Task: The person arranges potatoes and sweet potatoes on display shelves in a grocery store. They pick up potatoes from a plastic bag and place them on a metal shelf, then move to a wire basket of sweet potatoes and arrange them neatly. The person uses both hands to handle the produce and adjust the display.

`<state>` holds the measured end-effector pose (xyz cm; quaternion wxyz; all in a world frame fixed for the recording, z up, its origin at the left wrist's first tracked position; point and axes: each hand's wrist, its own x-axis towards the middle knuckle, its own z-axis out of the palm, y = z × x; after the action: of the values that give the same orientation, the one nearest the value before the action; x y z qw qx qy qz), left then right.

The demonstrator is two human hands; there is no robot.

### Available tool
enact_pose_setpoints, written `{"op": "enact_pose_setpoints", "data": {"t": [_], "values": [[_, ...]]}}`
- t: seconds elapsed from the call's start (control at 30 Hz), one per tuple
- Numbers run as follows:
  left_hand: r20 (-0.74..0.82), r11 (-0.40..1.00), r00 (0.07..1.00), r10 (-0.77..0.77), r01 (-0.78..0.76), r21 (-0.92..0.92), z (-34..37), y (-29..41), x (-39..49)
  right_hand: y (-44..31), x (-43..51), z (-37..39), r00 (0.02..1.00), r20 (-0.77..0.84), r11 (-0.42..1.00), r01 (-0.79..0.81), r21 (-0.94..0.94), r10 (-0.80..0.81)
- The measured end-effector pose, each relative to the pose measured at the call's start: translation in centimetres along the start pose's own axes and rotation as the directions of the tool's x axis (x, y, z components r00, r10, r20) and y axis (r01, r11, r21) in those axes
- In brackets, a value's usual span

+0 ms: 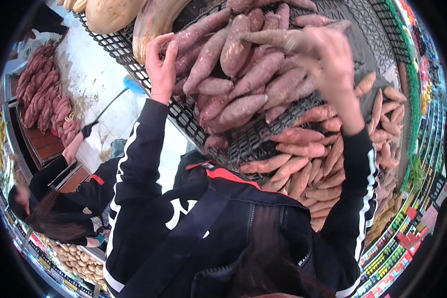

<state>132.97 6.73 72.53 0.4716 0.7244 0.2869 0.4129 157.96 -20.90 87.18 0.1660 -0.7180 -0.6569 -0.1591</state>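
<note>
A heap of purple-skinned sweet potatoes (246, 108) lies before me in a black plastic mesh crate (188, 115). At the heap's far left side, my left hand (161, 67) has its thumb and fingers around the end of a long purple sweet potato (205, 29). My right hand (333, 61), blurred, is over the right side of the heap. It grips a slender brownish sweet potato (270, 38), whose tapered end points left. My right fingers hide the other end of this root.
Large tan squashes (111, 15) sit beyond my left hand. Orange-skinned sweet potatoes (298, 149) are piled nearer me on the right. At left, a co-worker (74, 197) holds a long-handled blue brush (134, 85) by bagged red produce (41, 89). Green edging (413, 123) borders the display.
</note>
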Motion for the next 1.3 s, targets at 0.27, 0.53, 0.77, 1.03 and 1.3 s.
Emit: {"op": "enact_pose_setpoints", "data": {"t": [0.27,0.53,0.77,1.03,1.3], "values": [[0.097,0.990,0.995,0.036,-0.049,0.133,-5.7,3.8,-7.6,-19.1,-7.2,2.3,0.952,0.268,0.981,0.105,0.162,-0.147],[0.527,0.809,0.848,-0.056,-0.271,0.522,-3.6,6.4,-12.7,-15.4,-6.3,4.3,0.992,0.112,0.940,0.009,0.341,-0.050],[0.545,0.851,0.838,0.006,-0.290,0.437,-6.2,4.3,-13.3,-16.5,-1.1,6.7,0.984,0.168,0.989,-0.076,0.129,0.054],[0.403,0.908,0.910,-0.096,-0.086,0.410,-6.9,5.7,-10.4,-15.2,1.6,8.0,0.958,0.275,0.937,-0.026,0.349,-0.076],[0.418,0.921,0.906,-0.066,-0.106,0.374,-4.3,4.0,-12.6,-16.9,1.5,8.4,0.996,0.093,0.937,-0.034,0.349,0.001]]}}
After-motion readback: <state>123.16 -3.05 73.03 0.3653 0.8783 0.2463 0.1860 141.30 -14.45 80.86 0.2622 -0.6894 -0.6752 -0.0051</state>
